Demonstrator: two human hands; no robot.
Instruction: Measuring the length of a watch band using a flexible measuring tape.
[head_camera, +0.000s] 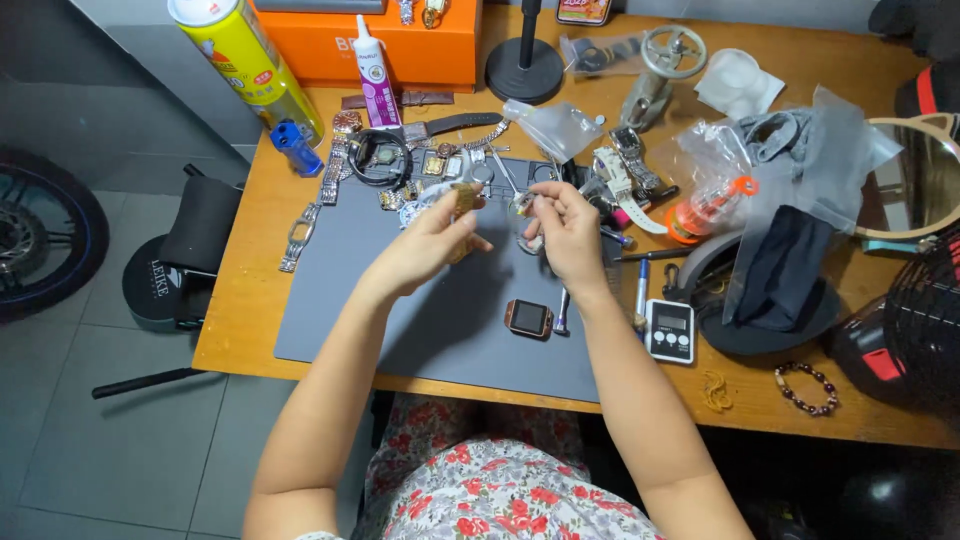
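Hands raised over grey mat (400, 330): my left hand (425, 245) pinching gold watch band (463, 200), light, floppy; my right hand (565, 230) pinching small watch part (524, 205), fragile, edge-hold.

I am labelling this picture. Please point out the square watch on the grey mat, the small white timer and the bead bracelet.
square watch (528, 319), head view, on its dark face.
white timer (670, 331), head view, on its middle.
bead bracelet (806, 389), head view, on its beads.

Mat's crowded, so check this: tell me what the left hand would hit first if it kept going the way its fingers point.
The left hand, holding a gold-coloured watch band, points up and right. It would probably meet the right hand first, or the small pieces it holds; depth is unclear.
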